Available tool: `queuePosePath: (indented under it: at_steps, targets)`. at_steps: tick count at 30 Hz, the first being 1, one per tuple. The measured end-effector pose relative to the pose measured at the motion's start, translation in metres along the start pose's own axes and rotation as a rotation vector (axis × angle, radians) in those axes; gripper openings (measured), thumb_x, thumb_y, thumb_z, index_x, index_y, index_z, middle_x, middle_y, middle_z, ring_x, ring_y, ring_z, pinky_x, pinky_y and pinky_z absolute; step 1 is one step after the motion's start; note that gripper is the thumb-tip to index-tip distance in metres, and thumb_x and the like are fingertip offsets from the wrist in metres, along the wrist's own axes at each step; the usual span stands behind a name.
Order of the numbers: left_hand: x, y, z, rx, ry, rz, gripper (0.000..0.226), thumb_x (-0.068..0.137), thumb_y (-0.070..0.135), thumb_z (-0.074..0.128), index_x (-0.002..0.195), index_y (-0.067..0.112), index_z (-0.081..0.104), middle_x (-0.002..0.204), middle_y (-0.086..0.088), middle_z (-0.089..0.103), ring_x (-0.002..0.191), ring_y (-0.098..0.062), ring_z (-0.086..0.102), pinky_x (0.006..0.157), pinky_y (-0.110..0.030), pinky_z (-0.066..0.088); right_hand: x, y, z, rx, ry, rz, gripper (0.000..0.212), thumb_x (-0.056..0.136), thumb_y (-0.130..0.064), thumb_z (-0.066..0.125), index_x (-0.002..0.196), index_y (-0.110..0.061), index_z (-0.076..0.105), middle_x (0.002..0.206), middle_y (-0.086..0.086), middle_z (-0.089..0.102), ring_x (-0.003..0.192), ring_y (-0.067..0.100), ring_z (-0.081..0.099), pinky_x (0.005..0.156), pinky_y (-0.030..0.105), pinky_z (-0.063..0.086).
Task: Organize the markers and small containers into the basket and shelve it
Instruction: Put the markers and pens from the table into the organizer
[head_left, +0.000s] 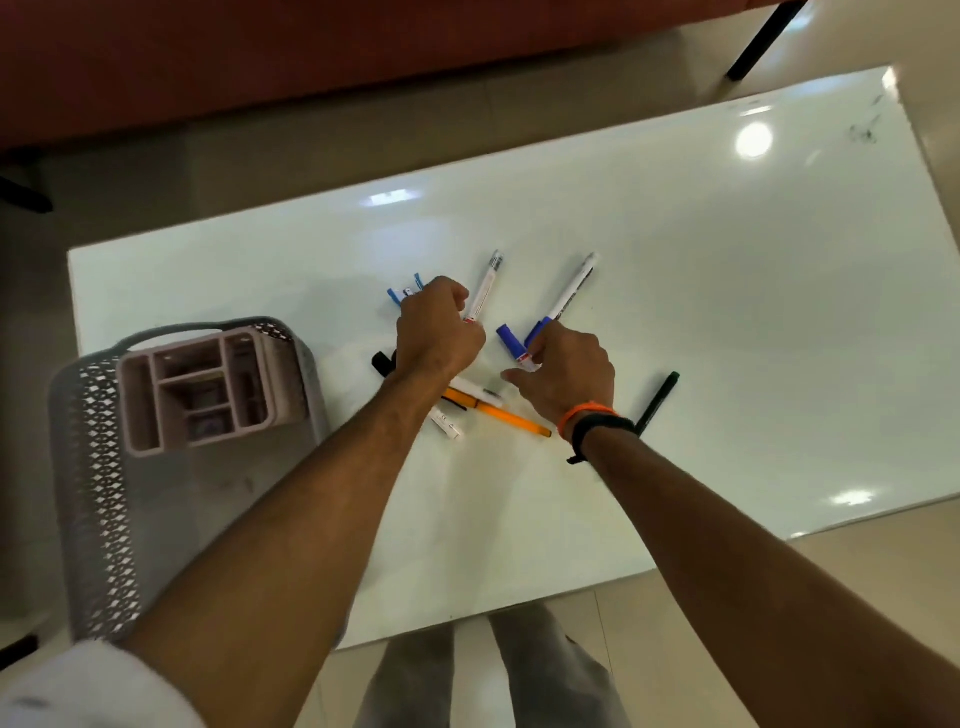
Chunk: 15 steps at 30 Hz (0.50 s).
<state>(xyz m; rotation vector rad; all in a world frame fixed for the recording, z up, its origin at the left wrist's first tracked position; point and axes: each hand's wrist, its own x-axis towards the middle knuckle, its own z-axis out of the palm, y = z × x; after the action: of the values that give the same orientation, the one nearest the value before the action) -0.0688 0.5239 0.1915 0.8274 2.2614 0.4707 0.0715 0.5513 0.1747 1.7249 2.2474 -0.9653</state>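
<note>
Currently, markers are being gathered off the table (675, 312); step judged as early collection, nothing yet being dropped into the basket (88, 467).

L hand (436, 332): being held fisted over the pile, fingers curled shut around a bunch of markers; blue tips (395, 296) are sticking out on the far side. A white marker (485, 291) is lying just beside the knuckles; whether it is also being gripped cannot be told.

R hand (563, 379): being lowered palm-down, thumb and forefinger pinching at a blue-capped marker (511, 345); remaining fingers loosely spread. A longer blue/white marker (569, 293) is lying touching or just beside it.

Loose items being left on table: orange pen (498, 413) and white marker (475, 389) under/between wrists, black pen (657, 402) apart, to the R.

Basket is sitting at L table edge, w/ pink divided organizer (202, 389) inside it, compartments apparently vacant.

Next move (judgement): R pinch to be secured, remaining pens to be swept up, then bundle to be carried L and stood in organizer slots. Shelving is being left for last.
</note>
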Motion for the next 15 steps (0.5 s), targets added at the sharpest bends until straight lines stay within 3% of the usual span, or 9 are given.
queuePosePath:
  at_steps: [5, 9, 13, 15]
  targets:
    - [0.019, 0.004, 0.013, 0.257, -0.023, 0.056, 0.048, 0.081, 0.022, 0.074, 0.122, 0.008, 0.054, 0.123, -0.011, 0.062, 0.117, -0.028, 0.058, 0.088, -0.035, 0.052, 0.009, 0.004, 0.004, 0.108, 0.072, 0.0, 0.022, 0.078, -0.022, 0.066, 0.099, -0.014, 0.063, 0.093, 0.006, 0.069, 0.087, 0.028, 0.062, 0.074, 0.037, 0.052]
    - [0.027, 0.013, 0.023, 0.415, -0.02, 0.096, 0.052, 0.082, 0.031, 0.072, 0.124, 0.009, 0.049, 0.121, -0.013, 0.058, 0.116, -0.029, 0.058, 0.086, -0.036, 0.052, 0.008, 0.007, 0.002, 0.347, 0.181, 0.046, 0.03, 0.075, -0.022, 0.071, 0.102, -0.016, 0.059, 0.094, 0.002, 0.071, 0.085, 0.023, 0.065, 0.076, 0.037, 0.054]
    - [0.03, 0.02, 0.024, 0.449, -0.03, 0.111, 0.054, 0.081, 0.031, 0.074, 0.122, 0.008, 0.047, 0.12, -0.016, 0.06, 0.111, -0.031, 0.061, 0.088, -0.036, 0.051, 0.01, 0.009, 0.001, 0.435, 0.201, 0.072, 0.032, 0.074, -0.025, 0.071, 0.103, -0.02, 0.057, 0.093, -0.002, 0.072, 0.083, 0.02, 0.067, 0.074, 0.034, 0.054]
    - [0.027, 0.023, 0.02, 0.382, -0.034, 0.096, 0.058, 0.081, 0.029, 0.074, 0.124, 0.01, 0.041, 0.121, -0.016, 0.06, 0.111, -0.032, 0.062, 0.089, -0.037, 0.053, 0.011, 0.009, -0.001, 0.461, 0.203, 0.083, 0.033, 0.075, -0.025, 0.072, 0.103, -0.018, 0.058, 0.093, -0.002, 0.073, 0.082, 0.018, 0.067, 0.07, 0.023, 0.049]
